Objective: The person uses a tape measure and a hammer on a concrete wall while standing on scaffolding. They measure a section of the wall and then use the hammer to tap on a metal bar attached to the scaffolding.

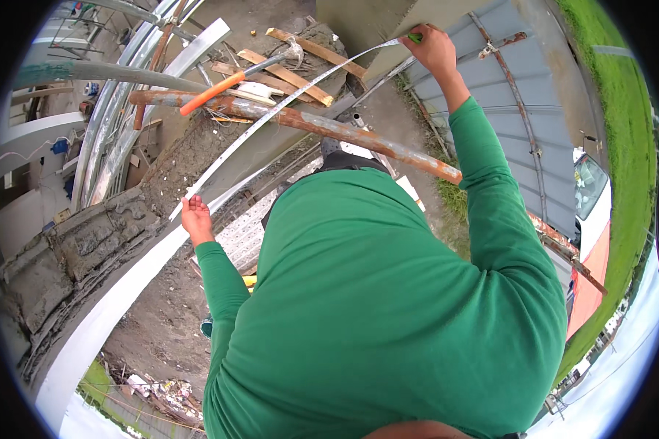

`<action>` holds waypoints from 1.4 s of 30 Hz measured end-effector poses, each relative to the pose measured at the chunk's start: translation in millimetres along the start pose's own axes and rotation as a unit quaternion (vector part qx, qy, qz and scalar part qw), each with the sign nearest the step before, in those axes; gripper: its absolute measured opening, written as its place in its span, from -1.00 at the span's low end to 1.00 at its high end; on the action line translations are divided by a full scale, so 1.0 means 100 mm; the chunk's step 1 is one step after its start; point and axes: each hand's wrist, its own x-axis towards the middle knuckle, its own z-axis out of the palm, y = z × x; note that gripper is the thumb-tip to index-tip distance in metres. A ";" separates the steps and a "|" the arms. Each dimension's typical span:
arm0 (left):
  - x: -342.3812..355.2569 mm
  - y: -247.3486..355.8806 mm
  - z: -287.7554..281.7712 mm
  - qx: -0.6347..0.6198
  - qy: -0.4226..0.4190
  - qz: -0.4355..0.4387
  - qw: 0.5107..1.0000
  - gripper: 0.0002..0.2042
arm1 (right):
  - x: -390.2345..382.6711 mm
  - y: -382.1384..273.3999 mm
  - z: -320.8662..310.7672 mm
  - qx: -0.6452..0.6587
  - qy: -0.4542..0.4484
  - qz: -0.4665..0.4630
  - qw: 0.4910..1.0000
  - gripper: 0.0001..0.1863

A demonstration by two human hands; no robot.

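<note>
A white tape measure blade point(285, 102) stretches in a shallow curve between my two hands. My right hand point(433, 51), at the far upper right, is closed around the green tape case point(415, 37), most of it hidden by the fingers. At the left, my left hand point(196, 218) has its fingers pinched at the lower end of the blade, over the edge of a grey cement ledge. Below the blade lies a claw hammer point(231, 84) with an orange grip, across a rusty pipe point(329, 128).
Several wooden boards point(289, 77) lie on rough cement beyond the pipe. Metal channels point(117, 124) stand at the far left. A long white strip point(117, 311) runs along the ledge point(66, 256). Grey metal sheeting point(516, 110) rises at the right, with grass and a parked vehicle beyond.
</note>
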 end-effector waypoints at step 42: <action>-0.32 0.08 0.28 -0.043 0.019 0.013 0.999 -0.78 | -0.10 0.14 0.38 -0.004 0.071 -0.105 0.992 -0.59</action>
